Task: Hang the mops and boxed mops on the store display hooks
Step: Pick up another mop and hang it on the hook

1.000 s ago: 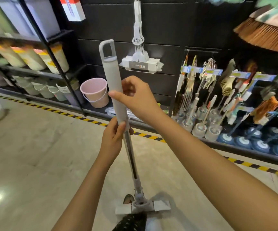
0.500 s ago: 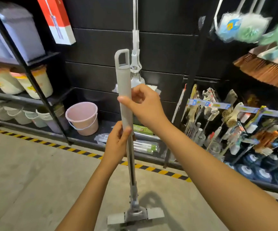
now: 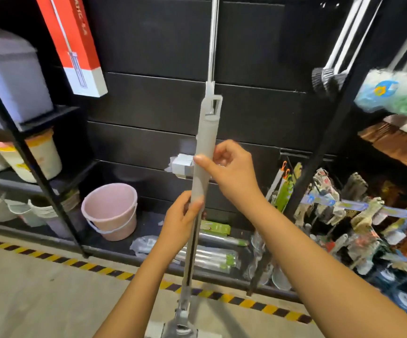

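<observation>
Hanging mop [image 3: 212, 45] behind held mop [image 3: 204, 147], pink bucket [image 3: 111, 211]

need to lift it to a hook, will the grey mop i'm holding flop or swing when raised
Probably stiff: the mop runs straight from loop end to head. Likely bottom-heavy, bulky head at the far end, so it may swing below the left hand and right hand.
</observation>
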`<state>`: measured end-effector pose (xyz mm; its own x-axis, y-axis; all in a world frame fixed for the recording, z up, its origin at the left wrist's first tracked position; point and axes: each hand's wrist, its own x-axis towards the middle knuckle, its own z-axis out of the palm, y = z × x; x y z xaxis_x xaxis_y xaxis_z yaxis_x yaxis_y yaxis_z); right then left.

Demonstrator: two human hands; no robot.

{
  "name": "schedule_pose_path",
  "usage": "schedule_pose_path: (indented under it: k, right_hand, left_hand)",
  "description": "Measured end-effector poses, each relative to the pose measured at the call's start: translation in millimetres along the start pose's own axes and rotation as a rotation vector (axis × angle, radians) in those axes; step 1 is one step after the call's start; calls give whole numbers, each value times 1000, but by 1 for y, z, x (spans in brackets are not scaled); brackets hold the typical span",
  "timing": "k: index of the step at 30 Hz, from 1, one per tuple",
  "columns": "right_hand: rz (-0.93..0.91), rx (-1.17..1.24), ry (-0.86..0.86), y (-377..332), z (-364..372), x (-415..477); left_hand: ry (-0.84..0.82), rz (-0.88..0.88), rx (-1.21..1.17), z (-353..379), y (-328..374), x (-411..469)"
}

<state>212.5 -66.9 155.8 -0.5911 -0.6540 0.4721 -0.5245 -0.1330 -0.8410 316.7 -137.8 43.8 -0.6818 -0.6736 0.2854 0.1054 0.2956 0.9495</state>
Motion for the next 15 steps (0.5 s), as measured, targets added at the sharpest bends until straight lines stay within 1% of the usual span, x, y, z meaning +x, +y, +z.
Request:
schedule_pose_path:
  k: [9, 11, 15]
  right_hand:
    - [-7, 81, -29, 26, 65, 128]
    - [-18, 92, -29, 28, 74, 161]
    - [-14, 106, -21, 30, 77, 226]
  left_hand:
    - [-9, -42, -2, -66, -11, 125]
    - [-17, -40, -10, -79, -7, 157]
    - [-48, -10, 60, -92, 8, 221]
